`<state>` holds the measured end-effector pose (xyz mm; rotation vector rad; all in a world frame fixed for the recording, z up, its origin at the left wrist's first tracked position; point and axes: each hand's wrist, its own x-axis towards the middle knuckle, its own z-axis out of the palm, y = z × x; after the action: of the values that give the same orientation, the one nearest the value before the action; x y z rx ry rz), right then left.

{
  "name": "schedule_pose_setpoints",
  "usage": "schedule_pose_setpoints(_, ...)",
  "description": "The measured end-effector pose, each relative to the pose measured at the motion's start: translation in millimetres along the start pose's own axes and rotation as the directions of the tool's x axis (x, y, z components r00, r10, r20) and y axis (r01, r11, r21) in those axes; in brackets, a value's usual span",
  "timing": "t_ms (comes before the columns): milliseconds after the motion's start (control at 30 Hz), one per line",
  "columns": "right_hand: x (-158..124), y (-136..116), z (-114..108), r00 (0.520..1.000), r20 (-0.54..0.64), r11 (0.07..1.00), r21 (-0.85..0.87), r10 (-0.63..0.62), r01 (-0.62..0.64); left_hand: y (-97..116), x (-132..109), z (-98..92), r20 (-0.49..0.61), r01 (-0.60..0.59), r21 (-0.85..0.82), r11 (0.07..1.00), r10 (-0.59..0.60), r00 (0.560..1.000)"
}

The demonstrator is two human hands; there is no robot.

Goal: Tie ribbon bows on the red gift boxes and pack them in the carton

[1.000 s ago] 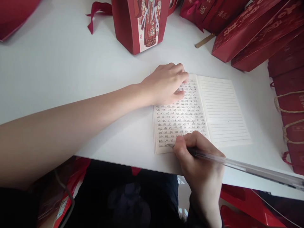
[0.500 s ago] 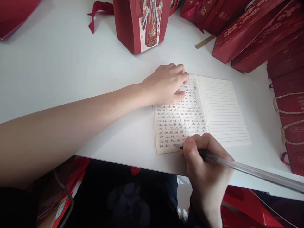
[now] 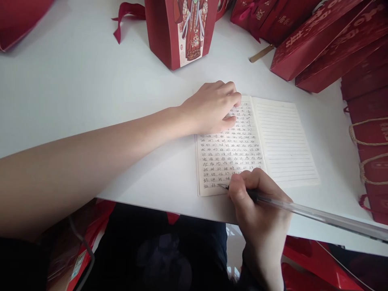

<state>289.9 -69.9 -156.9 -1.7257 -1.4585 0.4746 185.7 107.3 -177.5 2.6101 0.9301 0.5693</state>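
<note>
An open notebook [image 3: 230,151] lies on the white table, its left page covered with rows of handwritten numbers and its right page [image 3: 285,141] lined and blank. My left hand [image 3: 214,106] rests on the upper part of the written page, fingers bent and apart, holding nothing. Pinched in my right hand [image 3: 260,210] is a clear pen [image 3: 321,216] with a black grip. The pen's tip is at the bottom written row, just right of the last digits. Part of the lower page is hidden behind my right hand.
A red box [image 3: 162,36] with a printed robed figure stands beyond the notebook, a ribbon [image 3: 129,10] beside it. Red boxes [image 3: 315,44] and bags with rope handles [image 3: 372,161] crowd the right side. The table's front edge [image 3: 169,211] runs below.
My right hand and the pen have shifted slightly left, bringing the tip closer to the last digits of the bottom row. My left hand has stayed in place.
</note>
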Motion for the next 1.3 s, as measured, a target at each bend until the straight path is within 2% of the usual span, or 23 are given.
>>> schedule_pose_setpoints(600, 0.3, -0.8, -1.4, 1.000, 0.016, 1.000, -0.019, 0.006, -0.006, -1.2, -0.2, 1.0, -0.024, 0.001, -0.062, 0.998, -0.002, 1.000)
schedule_pose_setpoints(1300, 0.4, -1.4, -1.3, 0.999, 0.021, 0.999, -0.032, 0.035, -0.034, -1.5, -0.1, 1.1, -0.024, -0.010, -0.033, 0.999, 0.009, 1.000)
